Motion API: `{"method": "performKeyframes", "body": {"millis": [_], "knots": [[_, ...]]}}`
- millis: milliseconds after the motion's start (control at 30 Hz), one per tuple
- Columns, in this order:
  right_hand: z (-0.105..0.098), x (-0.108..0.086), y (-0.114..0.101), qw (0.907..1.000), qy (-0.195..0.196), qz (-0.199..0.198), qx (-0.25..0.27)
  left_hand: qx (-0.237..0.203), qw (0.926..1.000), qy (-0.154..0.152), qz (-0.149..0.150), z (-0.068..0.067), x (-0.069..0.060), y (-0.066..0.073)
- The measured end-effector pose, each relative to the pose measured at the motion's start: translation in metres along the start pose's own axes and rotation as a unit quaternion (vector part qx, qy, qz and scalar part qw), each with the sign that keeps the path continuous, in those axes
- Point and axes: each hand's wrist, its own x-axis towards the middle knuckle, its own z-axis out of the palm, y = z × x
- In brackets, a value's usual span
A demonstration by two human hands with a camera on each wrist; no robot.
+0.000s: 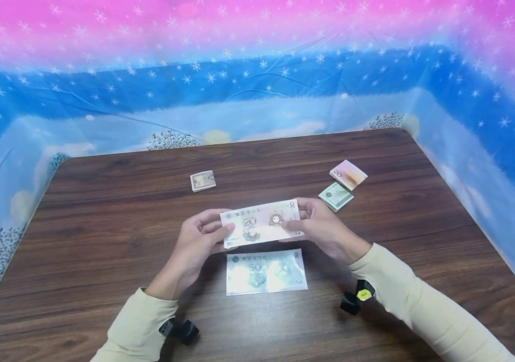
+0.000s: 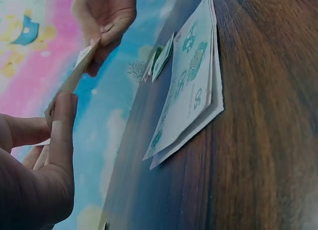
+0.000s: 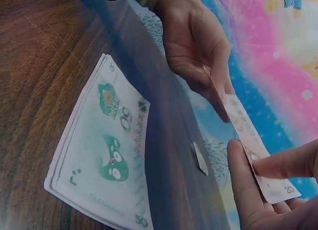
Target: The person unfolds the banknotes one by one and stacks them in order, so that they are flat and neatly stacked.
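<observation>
A play banknote [image 1: 262,223] marked 20 is held up above the table, tilted toward the head camera. My left hand [image 1: 195,246] pinches its left end, thumb on the front and fingers behind. At the other end, my right hand [image 1: 329,232] grips it the same way. Just below, on the tabletop, lie green play banknotes [image 1: 266,271] marked 50, with a crease down the middle. The left wrist view shows at least two layers in these green notes [image 2: 189,86], their edges slightly apart. Neither hand touches them.
A folded brownish banknote [image 1: 203,181] lies toward the back left of the wooden table [image 1: 103,226]. At the back right, a folded pinkish 20 note [image 1: 348,174] sits beside a folded green note [image 1: 336,196]. A patterned cloth [image 1: 257,75] hangs behind the table's far edge.
</observation>
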Motion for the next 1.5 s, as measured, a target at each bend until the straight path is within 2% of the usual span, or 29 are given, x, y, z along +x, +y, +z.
{"method": "performKeyframes", "body": {"millis": [100,200,367,433,500,633,767,900,1000,1167,1333,1500], "knots": [[-0.003,0.000,0.003,0.9998,0.000,-0.008,-0.020,0.012,0.9999,-0.001,0.000,-0.002,-0.001,0.000],[-0.007,0.000,0.004,0.9981,0.016,-0.017,-0.057,0.040,0.9991,-0.012,0.012,-0.004,-0.002,-0.001],[-0.011,-0.004,0.007,0.9909,0.027,-0.027,-0.129,0.112,0.9918,-0.053,0.032,-0.005,-0.006,-0.003],[-0.012,-0.006,0.010,0.9840,0.021,-0.040,-0.172,0.155,0.9838,-0.077,0.045,-0.005,-0.008,-0.004],[-0.013,-0.008,0.013,0.9750,0.013,-0.055,-0.215,0.201,0.9726,-0.102,0.058,-0.006,-0.010,-0.004],[-0.014,-0.012,0.019,0.9578,-0.014,-0.085,-0.274,0.269,0.9520,-0.133,0.059,-0.005,-0.014,-0.005],[-0.013,-0.015,0.025,0.9443,-0.042,-0.109,-0.308,0.327,0.9329,-0.142,0.053,-0.004,-0.017,-0.006],[-0.009,-0.019,0.031,0.9294,-0.058,-0.132,-0.340,0.386,0.9100,-0.140,0.059,-0.003,-0.018,-0.007],[-0.007,-0.020,0.036,0.9194,-0.065,-0.149,-0.358,0.414,0.8973,-0.138,0.065,-0.002,-0.019,-0.008],[-0.005,-0.019,0.043,0.9029,-0.052,-0.147,-0.401,0.445,0.8831,-0.130,0.075,0.001,-0.020,-0.011],[-0.004,-0.018,0.046,0.8754,-0.028,-0.158,-0.456,0.466,0.8747,-0.114,0.069,0.004,-0.020,-0.014],[-0.003,-0.020,0.047,0.8503,-0.001,-0.168,-0.499,0.501,0.8563,-0.093,0.087,0.006,-0.019,-0.015]]}}
